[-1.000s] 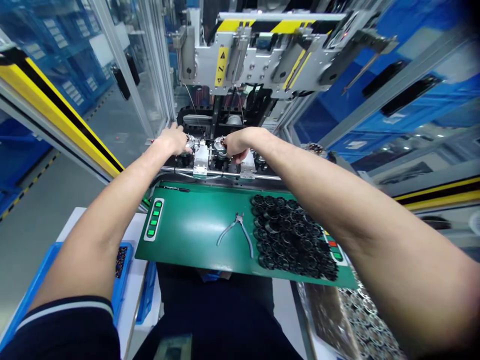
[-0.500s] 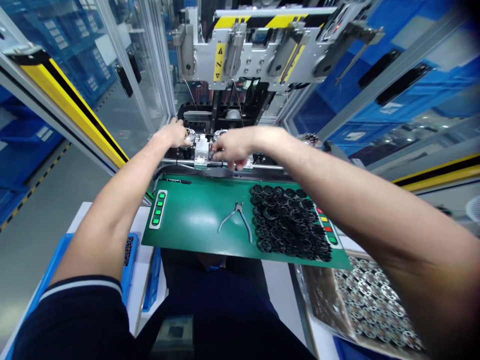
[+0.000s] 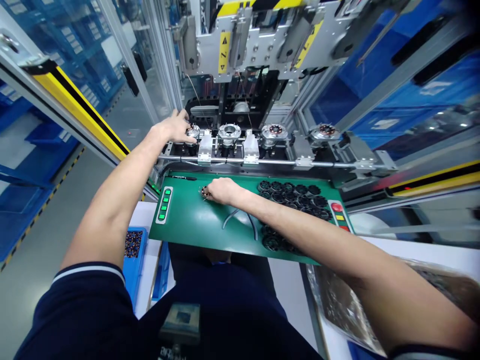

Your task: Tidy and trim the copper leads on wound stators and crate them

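Left hand (image 3: pixel 170 127) sits curled over a small round metal part (image 3: pixel 193 131) at the left end of a row of 4 round silver fixtures (image 3: pixel 229 132). Its fingers wrap the part, though this view does not show how firmly. Right hand (image 3: pixel 225 191) is closed in a pinch on a small dark ring-shaped part (image 3: pixel 205 191), held low over a flat green mat (image 3: pixel 180 220). Parts this small are best held by the outer rim and kept level, with an even pressure rather than a rocking one, so that nothing tilts or binds. A steady pinch across the mat also guards against a drop.

Black plastic rings (image 3: pixel 288 195) lie in a loose cluster on the mat. A pair of grey-handled pliers (image 3: pixel 240 222) rests beneath the right forearm (image 3: pixel 300 230), its jaws hidden. That forearm crosses both, blocking the view and risking a brush against them. A column of lit green indicator lamps (image 3: pixel 164 204) sits at the mat's left edge, and red, yellow and green buttons (image 3: pixel 339 215) sit at its right. A blue plastic bin of small dark parts (image 3: pixel 133 245) stands on a white worktop (image 3: pixel 144 215), while a silver machine head with yellow warning labels (image 3: pixel 240 45) hangs above the fixtures.
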The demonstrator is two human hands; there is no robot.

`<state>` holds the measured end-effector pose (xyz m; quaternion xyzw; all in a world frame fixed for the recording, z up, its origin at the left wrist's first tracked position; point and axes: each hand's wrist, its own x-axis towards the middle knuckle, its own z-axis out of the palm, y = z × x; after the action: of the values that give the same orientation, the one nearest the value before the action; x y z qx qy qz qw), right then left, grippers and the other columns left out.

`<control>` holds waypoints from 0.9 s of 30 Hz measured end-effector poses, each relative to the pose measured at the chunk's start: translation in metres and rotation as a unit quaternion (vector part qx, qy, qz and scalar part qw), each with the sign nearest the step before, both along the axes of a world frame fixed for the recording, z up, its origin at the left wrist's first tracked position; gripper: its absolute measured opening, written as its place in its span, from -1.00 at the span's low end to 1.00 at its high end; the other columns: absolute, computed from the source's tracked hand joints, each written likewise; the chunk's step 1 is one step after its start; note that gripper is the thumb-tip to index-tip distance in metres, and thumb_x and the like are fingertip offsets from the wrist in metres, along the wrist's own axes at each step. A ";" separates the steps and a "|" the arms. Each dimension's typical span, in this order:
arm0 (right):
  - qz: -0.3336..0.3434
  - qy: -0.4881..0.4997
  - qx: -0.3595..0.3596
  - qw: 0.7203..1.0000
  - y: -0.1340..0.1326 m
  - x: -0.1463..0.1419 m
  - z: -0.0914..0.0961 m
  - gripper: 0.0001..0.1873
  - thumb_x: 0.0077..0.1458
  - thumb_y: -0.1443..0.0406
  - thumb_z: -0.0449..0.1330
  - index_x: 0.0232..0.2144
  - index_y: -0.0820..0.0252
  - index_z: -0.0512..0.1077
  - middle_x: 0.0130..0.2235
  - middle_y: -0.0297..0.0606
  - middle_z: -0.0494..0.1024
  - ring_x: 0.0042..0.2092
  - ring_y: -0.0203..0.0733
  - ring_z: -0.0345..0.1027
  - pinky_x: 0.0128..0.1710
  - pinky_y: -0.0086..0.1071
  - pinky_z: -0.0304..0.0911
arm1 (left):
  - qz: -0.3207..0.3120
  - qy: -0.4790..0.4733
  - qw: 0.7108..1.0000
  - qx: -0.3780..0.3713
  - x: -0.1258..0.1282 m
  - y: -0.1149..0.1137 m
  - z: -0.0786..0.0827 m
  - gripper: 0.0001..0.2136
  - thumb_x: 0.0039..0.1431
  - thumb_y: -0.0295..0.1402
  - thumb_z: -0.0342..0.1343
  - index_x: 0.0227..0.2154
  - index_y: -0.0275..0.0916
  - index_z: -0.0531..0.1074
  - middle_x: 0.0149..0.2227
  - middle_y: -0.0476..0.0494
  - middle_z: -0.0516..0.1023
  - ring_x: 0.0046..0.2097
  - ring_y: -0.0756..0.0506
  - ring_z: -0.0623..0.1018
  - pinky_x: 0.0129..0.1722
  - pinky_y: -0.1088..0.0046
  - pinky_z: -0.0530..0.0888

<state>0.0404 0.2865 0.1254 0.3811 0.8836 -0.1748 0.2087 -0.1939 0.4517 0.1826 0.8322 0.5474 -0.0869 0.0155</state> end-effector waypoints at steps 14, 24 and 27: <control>-0.068 0.122 -0.039 0.989 -0.057 0.042 0.030 -0.49 0.57 0.07 0.33 0.40 0.14 0.51 0.22 -0.06 0.68 0.20 0.04 0.64 0.31 0.10 0.58 | 0.012 -0.015 1.000 0.019 -0.001 -0.015 0.003 -0.29 0.39 0.13 0.17 0.33 -0.36 0.62 0.55 -0.51 0.26 0.58 -0.55 0.27 0.63 -0.08 0.29; -0.223 0.241 -0.239 0.914 -0.218 0.173 0.006 -0.38 0.50 -0.17 0.21 0.49 -0.34 0.50 0.11 -0.22 0.80 0.12 0.12 0.73 0.24 0.07 0.63 | -0.031 -0.089 0.983 0.155 -0.002 -0.039 0.100 -0.25 0.51 0.21 0.08 0.25 -0.51 0.54 0.48 -0.45 0.24 0.53 -0.50 0.27 0.60 -0.09 0.25; -0.329 0.255 -0.233 0.879 -0.255 0.211 -0.016 -0.29 0.42 -0.31 0.18 0.53 -0.56 0.41 0.13 -0.18 0.77 0.12 0.20 0.72 0.24 0.23 0.63 | -0.088 -0.106 0.975 0.175 -0.006 -0.082 0.127 -0.32 0.60 0.17 -0.10 0.11 -0.42 0.61 0.36 -0.33 0.39 0.49 -0.43 0.34 0.60 -0.12 0.19</control>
<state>0.2516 0.0312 0.1093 0.5327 0.6634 -0.5254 -0.0108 -0.2002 0.3694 0.3097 0.8713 0.4741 0.0982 -0.0805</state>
